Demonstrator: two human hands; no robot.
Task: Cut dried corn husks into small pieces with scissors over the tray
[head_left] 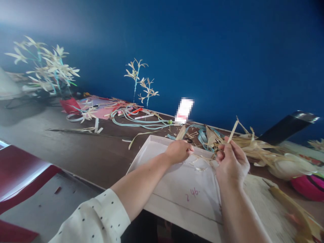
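Note:
My left hand (178,151) is closed in a pinch on one end of a thin pale straw strip (202,157), above a shallow white box lid (177,189). My right hand (231,162) is closed too, pinching the strip's other end and a second straw piece (233,131) that sticks up from its fingers. Both hands hover over the lid's far edge. Just beyond them lies a heap of dried straw leaves (255,146).
A dark wooden table (83,152) carries light blue ribbon strips (141,124), red paper (69,105) and straw flower sprigs (140,82) before a blue wall. White and pink round objects (301,175) sit at the right. A dark red sheet (22,175) lies at the left.

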